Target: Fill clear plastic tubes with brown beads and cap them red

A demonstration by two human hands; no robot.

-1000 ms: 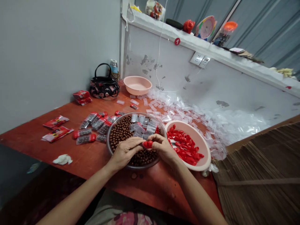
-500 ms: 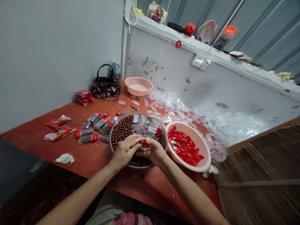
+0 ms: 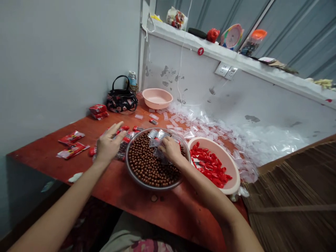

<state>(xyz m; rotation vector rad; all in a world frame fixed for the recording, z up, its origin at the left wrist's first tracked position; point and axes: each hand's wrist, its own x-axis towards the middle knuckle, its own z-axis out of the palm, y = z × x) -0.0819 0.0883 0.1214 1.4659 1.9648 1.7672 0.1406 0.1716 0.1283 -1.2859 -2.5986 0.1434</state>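
My left hand (image 3: 108, 144) hovers over the red-capped clear packs (image 3: 122, 148) left of the bowl, its fingers apart. No item shows in it. Within the metal bowl (image 3: 128, 171), my right hand (image 3: 171, 149) bends its fingers down onto a clear plastic case (image 3: 154, 142), one of several lying there; its fingertips are partly hidden. Round brown beads or balls (image 3: 149, 164) fill the bowl beneath the cases. To the right, a pale pink basin (image 3: 233, 166) holds many red plastic caps (image 3: 210, 164).
Clear cases (image 3: 210, 122) spread along the wall. Farther back are an empty pink basin (image 3: 157, 99) and a black floral handbag (image 3: 122, 99). Red packets (image 3: 73, 148) lie at left. Stacked brown cardboard (image 3: 294, 182) borders the table's right side.
My hands, which were together over the bowl around a red-capped piece, have parted. The left has moved left to the packs; the right has moved to the clear cases in the bowl.
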